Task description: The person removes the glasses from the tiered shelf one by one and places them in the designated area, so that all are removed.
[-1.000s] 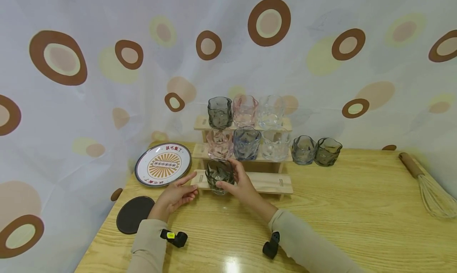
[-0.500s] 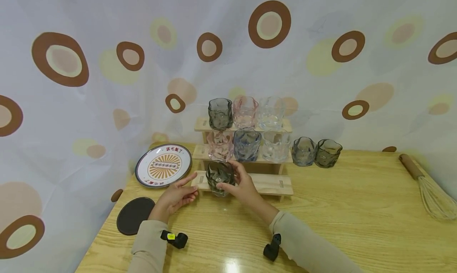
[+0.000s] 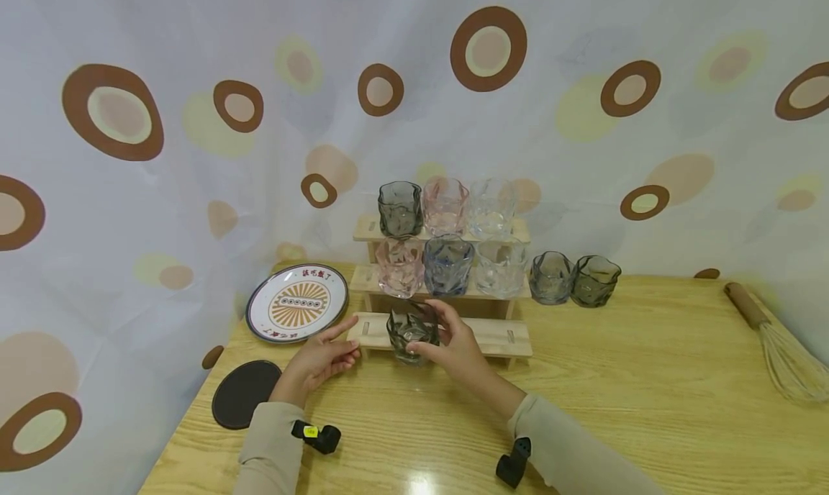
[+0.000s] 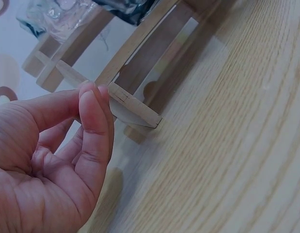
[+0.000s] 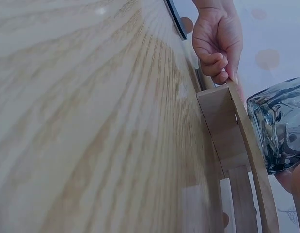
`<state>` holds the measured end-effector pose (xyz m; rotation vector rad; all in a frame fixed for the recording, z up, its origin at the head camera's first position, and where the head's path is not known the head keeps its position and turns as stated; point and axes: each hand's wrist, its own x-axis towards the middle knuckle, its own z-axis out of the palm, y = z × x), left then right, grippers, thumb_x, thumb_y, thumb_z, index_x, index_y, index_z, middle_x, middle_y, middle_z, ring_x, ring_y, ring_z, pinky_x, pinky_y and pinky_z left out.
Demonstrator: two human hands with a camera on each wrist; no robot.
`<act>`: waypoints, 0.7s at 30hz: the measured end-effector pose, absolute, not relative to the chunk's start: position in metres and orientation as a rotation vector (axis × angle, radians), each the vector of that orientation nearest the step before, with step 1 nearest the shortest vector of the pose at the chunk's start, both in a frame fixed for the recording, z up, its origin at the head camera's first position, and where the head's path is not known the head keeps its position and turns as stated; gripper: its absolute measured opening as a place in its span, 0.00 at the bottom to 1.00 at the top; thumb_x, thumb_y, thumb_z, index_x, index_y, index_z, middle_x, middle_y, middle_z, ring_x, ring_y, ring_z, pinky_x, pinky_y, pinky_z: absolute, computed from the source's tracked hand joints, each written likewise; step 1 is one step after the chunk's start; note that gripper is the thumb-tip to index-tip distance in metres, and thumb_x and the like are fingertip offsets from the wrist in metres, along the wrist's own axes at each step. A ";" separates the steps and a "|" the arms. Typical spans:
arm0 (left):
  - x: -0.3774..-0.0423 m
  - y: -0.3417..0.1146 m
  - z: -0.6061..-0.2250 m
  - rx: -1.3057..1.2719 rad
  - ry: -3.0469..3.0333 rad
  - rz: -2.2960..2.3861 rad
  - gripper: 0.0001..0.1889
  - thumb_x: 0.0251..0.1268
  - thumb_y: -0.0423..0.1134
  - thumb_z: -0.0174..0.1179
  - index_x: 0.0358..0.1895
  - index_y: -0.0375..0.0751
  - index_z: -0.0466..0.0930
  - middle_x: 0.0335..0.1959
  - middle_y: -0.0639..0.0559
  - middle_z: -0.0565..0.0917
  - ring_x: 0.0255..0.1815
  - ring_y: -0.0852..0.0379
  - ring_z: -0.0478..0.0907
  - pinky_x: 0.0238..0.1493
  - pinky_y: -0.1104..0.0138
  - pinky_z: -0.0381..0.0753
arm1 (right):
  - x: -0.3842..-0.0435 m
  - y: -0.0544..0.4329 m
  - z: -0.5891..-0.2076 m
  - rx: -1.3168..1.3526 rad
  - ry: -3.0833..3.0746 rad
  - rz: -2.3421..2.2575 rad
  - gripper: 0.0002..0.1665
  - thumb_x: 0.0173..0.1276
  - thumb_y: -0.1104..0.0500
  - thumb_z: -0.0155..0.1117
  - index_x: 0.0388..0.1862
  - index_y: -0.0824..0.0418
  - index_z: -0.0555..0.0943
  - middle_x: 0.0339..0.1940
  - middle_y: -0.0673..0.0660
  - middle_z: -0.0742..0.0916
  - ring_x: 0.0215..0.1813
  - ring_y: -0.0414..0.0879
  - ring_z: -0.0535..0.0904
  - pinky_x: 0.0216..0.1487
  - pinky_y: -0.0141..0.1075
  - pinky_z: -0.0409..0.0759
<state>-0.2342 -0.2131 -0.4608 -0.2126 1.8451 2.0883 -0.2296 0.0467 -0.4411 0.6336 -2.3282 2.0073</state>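
Observation:
My right hand grips a smoky grey wavy drinking glass, thumb on its near side and fingers round the far right. The glass is at the left half of the lowest step of a three-tier wooden stand; in the right wrist view its base is right at the board. At the stand's left end, my left hand pinches the end of that lowest board between thumb and index finger, as the left wrist view shows. The middle step bears a pink glass, a blue glass and a clear glass.
A grey glass, a pink glass and a clear glass stand on the top step. Right of the stand are two darker glasses. A patterned plate, a black coaster and a whisk lie on the table.
My right hand has shifted the grey glass slightly rightward along the lowest step. The left hand keeps its place at the stand's end.

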 end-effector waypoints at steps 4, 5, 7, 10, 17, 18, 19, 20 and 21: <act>-0.234 -0.213 -0.461 -0.214 1.851 2.086 0.32 0.66 0.28 0.56 0.72 0.45 0.60 0.23 0.52 0.82 0.20 0.64 0.76 0.25 0.75 0.77 | -0.226 0.059 -0.441 0.597 -2.349 1.991 0.43 0.55 0.60 0.74 0.68 0.58 0.64 0.62 0.61 0.76 0.65 0.54 0.69 0.65 0.49 0.67; -0.234 -0.213 -0.461 -0.213 1.854 2.084 0.32 0.66 0.29 0.56 0.72 0.45 0.59 0.23 0.53 0.82 0.21 0.65 0.76 0.25 0.75 0.77 | -0.225 0.062 -0.441 0.590 -2.354 1.989 0.44 0.55 0.60 0.74 0.69 0.58 0.64 0.63 0.61 0.75 0.66 0.54 0.68 0.65 0.49 0.67; -0.234 -0.213 -0.461 -0.218 1.862 2.083 0.31 0.66 0.29 0.56 0.72 0.45 0.60 0.24 0.53 0.82 0.21 0.65 0.75 0.25 0.75 0.77 | -0.224 0.068 -0.440 0.575 -2.365 1.986 0.44 0.55 0.59 0.74 0.69 0.57 0.64 0.64 0.60 0.74 0.67 0.54 0.67 0.66 0.49 0.66; -0.234 -0.213 -0.461 -0.229 1.874 2.076 0.31 0.66 0.29 0.55 0.72 0.46 0.61 0.24 0.52 0.82 0.21 0.64 0.75 0.26 0.75 0.77 | -0.221 0.079 -0.440 0.540 -2.381 1.991 0.44 0.55 0.59 0.74 0.69 0.56 0.64 0.65 0.60 0.73 0.69 0.55 0.65 0.67 0.49 0.64; -0.234 -0.213 -0.461 -0.217 1.871 2.074 0.31 0.67 0.29 0.55 0.72 0.47 0.60 0.25 0.52 0.82 0.21 0.64 0.76 0.26 0.75 0.78 | -0.214 0.106 -0.440 0.482 -2.423 1.954 0.45 0.55 0.58 0.74 0.70 0.57 0.63 0.66 0.61 0.72 0.70 0.56 0.64 0.67 0.49 0.64; -0.234 -0.213 -0.461 -0.214 1.867 2.076 0.31 0.67 0.29 0.55 0.72 0.47 0.60 0.25 0.52 0.82 0.21 0.64 0.76 0.26 0.75 0.78 | -0.213 0.111 -0.440 0.476 -2.427 1.952 0.45 0.55 0.58 0.73 0.70 0.58 0.63 0.66 0.61 0.72 0.69 0.56 0.64 0.67 0.49 0.64; -0.234 -0.213 -0.461 -0.214 1.865 2.077 0.31 0.67 0.29 0.55 0.72 0.47 0.59 0.25 0.52 0.82 0.21 0.64 0.76 0.26 0.75 0.78 | -0.211 0.115 -0.439 0.467 -2.432 1.950 0.45 0.55 0.58 0.73 0.70 0.57 0.62 0.66 0.61 0.72 0.70 0.56 0.64 0.67 0.49 0.64; -0.234 -0.213 -0.461 -0.213 1.862 2.078 0.31 0.67 0.29 0.55 0.72 0.47 0.59 0.25 0.52 0.82 0.21 0.64 0.76 0.26 0.75 0.78 | -0.210 0.120 -0.439 0.454 -2.438 1.948 0.45 0.56 0.57 0.73 0.70 0.57 0.62 0.67 0.60 0.71 0.70 0.55 0.63 0.67 0.49 0.64; -0.234 -0.213 -0.461 -0.214 1.858 2.079 0.31 0.67 0.28 0.55 0.73 0.47 0.59 0.25 0.52 0.82 0.21 0.64 0.76 0.26 0.75 0.78 | -0.209 0.124 -0.439 0.439 -2.443 1.947 0.45 0.56 0.57 0.73 0.70 0.56 0.62 0.67 0.60 0.70 0.71 0.55 0.62 0.68 0.49 0.63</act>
